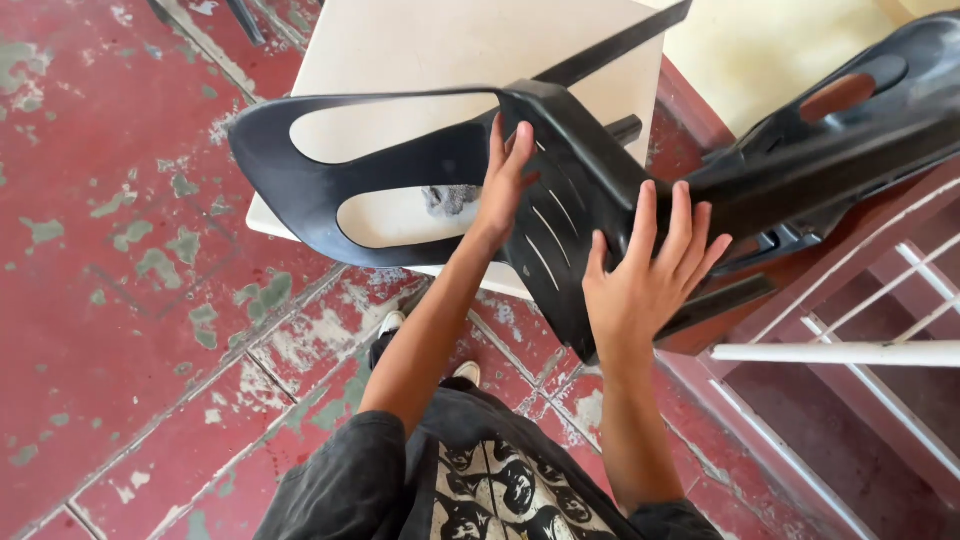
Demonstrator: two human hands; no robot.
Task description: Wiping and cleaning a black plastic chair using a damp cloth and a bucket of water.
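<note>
A black plastic chair (360,180) lies tipped on its side over a cream table top (440,50). Its slotted seat faces me and its legs point up and to the right. My left hand (505,180) lies flat on the upper part of the seat, fingers up and slightly apart. My right hand (650,275) presses flat against the seat's lower right part, fingers spread. Neither hand closes around anything. A second black chair (850,150) lies tilted just behind, at the right.
The floor (120,300) is worn red tile with peeling green patches. A white metal railing (850,352) runs at the right over a red step. A grey rag (450,198) shows through the chair's back opening. My feet stand below the table edge.
</note>
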